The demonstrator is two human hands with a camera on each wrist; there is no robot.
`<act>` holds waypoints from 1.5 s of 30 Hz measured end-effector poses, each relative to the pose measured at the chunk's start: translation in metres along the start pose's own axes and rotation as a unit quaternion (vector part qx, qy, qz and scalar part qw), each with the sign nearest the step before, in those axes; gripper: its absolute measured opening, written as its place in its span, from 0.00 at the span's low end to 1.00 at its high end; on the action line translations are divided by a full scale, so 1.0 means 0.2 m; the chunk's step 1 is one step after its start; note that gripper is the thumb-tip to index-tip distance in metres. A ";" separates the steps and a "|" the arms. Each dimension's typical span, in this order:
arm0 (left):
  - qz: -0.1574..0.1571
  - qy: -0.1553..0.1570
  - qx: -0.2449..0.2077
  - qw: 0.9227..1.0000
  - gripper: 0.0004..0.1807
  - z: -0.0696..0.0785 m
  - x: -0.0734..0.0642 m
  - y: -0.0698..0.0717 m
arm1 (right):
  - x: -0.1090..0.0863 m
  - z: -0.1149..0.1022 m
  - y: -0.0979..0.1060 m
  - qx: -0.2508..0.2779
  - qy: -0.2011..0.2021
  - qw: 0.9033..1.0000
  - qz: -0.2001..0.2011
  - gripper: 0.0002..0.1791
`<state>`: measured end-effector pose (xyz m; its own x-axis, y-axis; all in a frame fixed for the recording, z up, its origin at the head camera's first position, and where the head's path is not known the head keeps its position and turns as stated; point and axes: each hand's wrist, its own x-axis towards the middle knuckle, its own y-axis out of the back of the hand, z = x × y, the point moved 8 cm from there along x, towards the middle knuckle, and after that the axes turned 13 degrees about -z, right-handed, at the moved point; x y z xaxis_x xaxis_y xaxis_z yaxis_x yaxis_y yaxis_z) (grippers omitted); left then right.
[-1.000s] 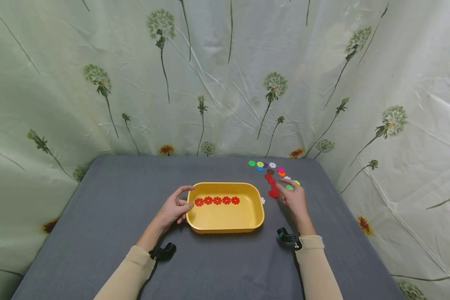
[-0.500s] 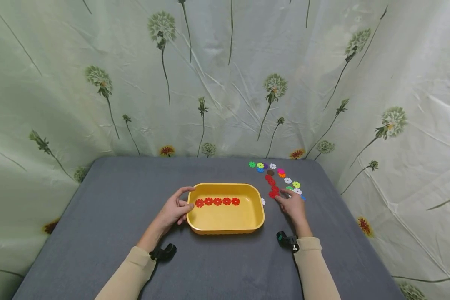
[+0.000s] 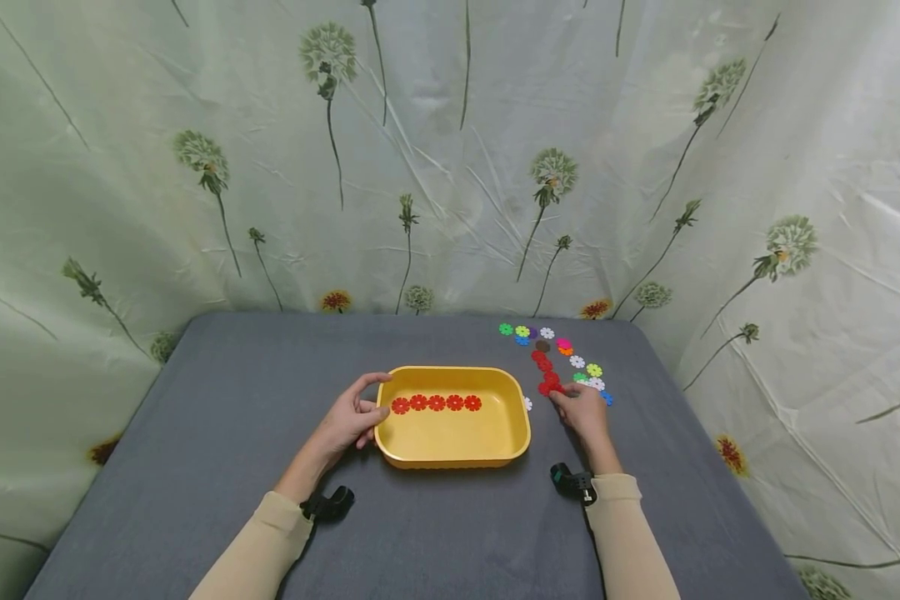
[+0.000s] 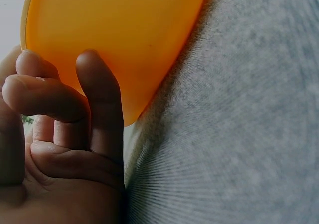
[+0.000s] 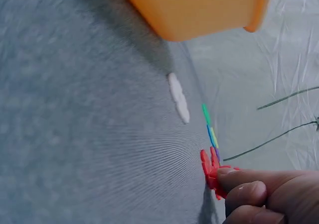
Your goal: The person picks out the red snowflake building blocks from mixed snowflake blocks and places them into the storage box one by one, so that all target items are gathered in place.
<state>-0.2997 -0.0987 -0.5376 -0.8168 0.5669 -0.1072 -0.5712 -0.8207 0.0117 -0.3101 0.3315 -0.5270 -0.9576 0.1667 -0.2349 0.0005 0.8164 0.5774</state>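
A yellow plastic tub (image 3: 450, 442) stands in front of me with a row of several red flower-shaped discs (image 3: 437, 403) in it. My left hand (image 3: 348, 417) grips the tub's left end, its thumb at the rim; in the left wrist view the fingers lie against the orange-looking wall (image 4: 124, 35). Right of the tub, my right hand (image 3: 583, 410) pinches a red flower disc (image 5: 213, 176) at the near end of a string of red flower discs (image 3: 542, 363). Whether that disc is lifted off the cloth cannot be seen clearly.
Loose flower discs in several colours lie around the red ones, such as a brown disc (image 3: 543, 346), a green disc (image 3: 506, 329) and a blue disc (image 3: 607, 398). A white disc (image 5: 178, 98) lies beside the tub. A patterned curtain (image 3: 450, 167) hangs behind the grey-covered table (image 3: 270, 350).
My right hand has come down toward me, from beside the middle of the red string to its near end, and pinches a red flower disc there. The left hand keeps its grip on the tub.
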 end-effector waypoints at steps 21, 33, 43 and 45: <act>-0.003 -0.005 -0.013 1.000 0.33 0.00 0.00 0.00 | -0.15 -0.41 -0.07 0.158 0.035 0.982 -0.100 0.24; -0.001 0.001 -0.004 1.000 0.34 -0.01 0.00 0.00 | -0.23 -0.65 -0.29 0.218 0.087 0.959 -0.158 0.16; -0.001 -0.004 -0.006 1.000 0.34 0.00 0.00 0.00 | -0.25 -0.73 -0.47 0.211 0.087 0.954 -0.193 0.14; -0.001 -0.006 -0.007 1.000 0.33 0.00 0.00 0.00 | -0.25 -0.75 -0.51 0.209 0.089 0.952 -0.203 0.14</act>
<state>-0.2995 -0.0983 -0.5374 -0.8162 0.5698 -0.0957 -0.5722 -0.8201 -0.0033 -0.3059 0.1577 -0.4572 -0.9368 -0.2766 -0.2141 -0.3019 0.9485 0.0959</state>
